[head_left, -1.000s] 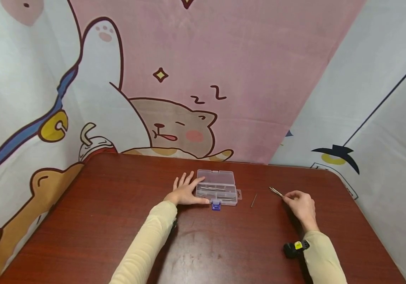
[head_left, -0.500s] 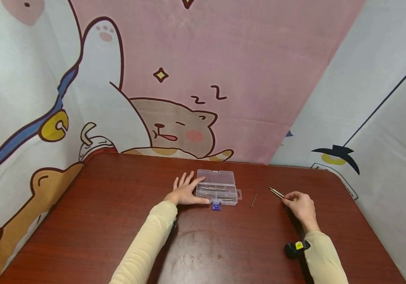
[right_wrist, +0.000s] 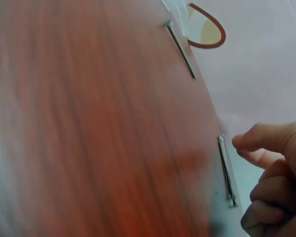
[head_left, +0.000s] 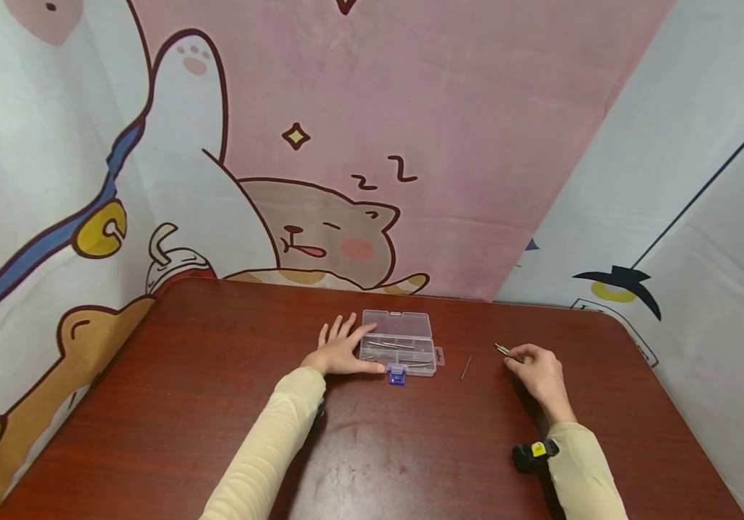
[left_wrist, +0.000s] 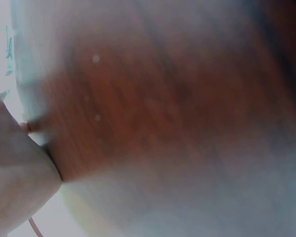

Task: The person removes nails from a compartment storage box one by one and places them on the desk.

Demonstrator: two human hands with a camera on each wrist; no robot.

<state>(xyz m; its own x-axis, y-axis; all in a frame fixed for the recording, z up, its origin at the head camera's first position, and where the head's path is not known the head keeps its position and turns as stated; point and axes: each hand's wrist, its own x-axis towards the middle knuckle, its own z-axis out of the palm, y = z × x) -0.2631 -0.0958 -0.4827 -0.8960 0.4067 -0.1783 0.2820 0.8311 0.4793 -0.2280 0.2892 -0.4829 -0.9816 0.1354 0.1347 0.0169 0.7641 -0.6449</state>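
My left hand [head_left: 338, 356] lies against the left side of a clear plastic organizer box [head_left: 414, 352]. Its fingers are spread, the thumb along the front edge and the index finger by the raised lid [head_left: 398, 323]. Metal nails [head_left: 390, 345] lie in the box's compartments. My right hand [head_left: 539, 375] is over a small bundle of nails [head_left: 500, 349] on the table. In the right wrist view those nails [right_wrist: 226, 168] lie beside the fingertips, with a gap between. A single nail [head_left: 466, 367] rests between box and right hand.
A reddish-brown wooden table [head_left: 229, 433] bears everything, with its back edge close behind the box. A blue latch [head_left: 396, 378] sticks out at the box's front, and a hanging tab [head_left: 439, 356] at its right. A cartoon-printed cloth [head_left: 463, 144] hangs behind the table.
My right hand has shifted left along the nail bundle, from its near end to over its middle, covering more of it. The left hand and box have stayed in place.
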